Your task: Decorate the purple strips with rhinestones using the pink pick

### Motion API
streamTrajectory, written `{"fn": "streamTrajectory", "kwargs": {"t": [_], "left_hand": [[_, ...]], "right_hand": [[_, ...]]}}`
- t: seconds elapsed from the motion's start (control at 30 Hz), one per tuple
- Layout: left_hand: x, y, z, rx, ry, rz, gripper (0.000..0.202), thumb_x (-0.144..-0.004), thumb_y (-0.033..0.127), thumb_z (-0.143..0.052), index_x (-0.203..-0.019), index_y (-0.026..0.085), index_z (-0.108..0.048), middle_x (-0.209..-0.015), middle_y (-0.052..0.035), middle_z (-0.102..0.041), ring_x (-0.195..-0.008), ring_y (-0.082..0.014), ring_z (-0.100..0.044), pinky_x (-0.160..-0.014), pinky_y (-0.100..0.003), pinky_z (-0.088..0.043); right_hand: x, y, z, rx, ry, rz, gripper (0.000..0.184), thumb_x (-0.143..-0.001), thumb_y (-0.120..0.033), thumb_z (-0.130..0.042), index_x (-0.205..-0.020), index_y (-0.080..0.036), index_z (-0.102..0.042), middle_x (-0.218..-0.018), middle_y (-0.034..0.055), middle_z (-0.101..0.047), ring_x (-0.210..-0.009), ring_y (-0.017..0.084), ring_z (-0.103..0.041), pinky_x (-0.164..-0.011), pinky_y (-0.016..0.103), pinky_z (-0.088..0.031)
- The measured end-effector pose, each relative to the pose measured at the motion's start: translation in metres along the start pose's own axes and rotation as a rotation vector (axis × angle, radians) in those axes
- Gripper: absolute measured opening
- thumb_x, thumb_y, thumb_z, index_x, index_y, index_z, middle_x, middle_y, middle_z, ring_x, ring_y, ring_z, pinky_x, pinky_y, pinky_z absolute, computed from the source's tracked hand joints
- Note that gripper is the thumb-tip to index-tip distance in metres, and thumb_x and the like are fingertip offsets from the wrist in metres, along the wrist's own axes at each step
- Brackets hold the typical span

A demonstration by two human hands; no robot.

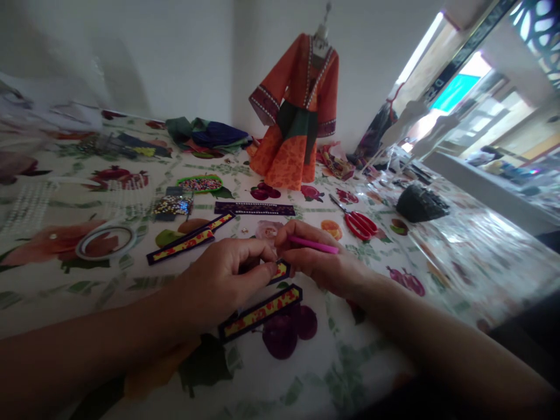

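Short black-edged trim strip (281,270) patterned yellow and red, held nearly flat, only its right end showing; slim pink stick (312,245) gripped almost level just above it, left end hidden.

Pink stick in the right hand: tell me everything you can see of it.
The pink stick is thin, straight and plain, plastic by its look. It lies nearly level, its free end pointing right. The right hand pinches its left part; the tip there is hidden in the grip, close to the small patterned strip that the left hand holds. Nothing else touches it.
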State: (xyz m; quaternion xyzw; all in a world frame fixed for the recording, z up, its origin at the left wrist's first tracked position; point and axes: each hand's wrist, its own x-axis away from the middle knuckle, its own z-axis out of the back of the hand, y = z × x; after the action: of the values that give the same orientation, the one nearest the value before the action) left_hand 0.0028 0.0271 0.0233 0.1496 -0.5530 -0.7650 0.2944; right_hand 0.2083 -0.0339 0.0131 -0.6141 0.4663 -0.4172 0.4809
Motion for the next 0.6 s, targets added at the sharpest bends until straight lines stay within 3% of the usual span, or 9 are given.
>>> {"fn": "streamTrajectory", "kwargs": {"t": [0.4, 0.6], "left_hand": [[0.0022, -0.0022, -0.0004, 0.003, 0.029, -0.066, 0.022, -0.094, 0.038, -0.057, -0.081, 0.021, -0.063, -0.064, 0.0074, -0.046, -0.058, -0.0107, -0.041, -0.053, -0.023, -0.029], [0.0008, -0.0020, -0.0023, 0.057, 0.023, -0.060, 0.021, -0.094, 0.039, -0.058, -0.083, 0.022, -0.063, -0.062, 0.0086, -0.043, -0.055, -0.0095, -0.038, -0.049, -0.022, -0.027]], "right_hand": [[-0.0001, 0.0010, 0.0014, 0.053, -0.009, 0.028, 0.019, -0.088, -0.018, -0.077, -0.103, -0.023, -0.066, -0.084, -0.0022, -0.062, -0.074, 0.012, -0.056, -0.069, 0.025, -0.046], [-0.0022, -0.0013, 0.0003, 0.024, 0.049, 0.007, 0.022, -0.084, -0.018, -0.078, -0.101, -0.022, -0.065, -0.086, -0.0021, -0.063, -0.074, 0.012, -0.059, -0.071, 0.026, -0.049]]}}
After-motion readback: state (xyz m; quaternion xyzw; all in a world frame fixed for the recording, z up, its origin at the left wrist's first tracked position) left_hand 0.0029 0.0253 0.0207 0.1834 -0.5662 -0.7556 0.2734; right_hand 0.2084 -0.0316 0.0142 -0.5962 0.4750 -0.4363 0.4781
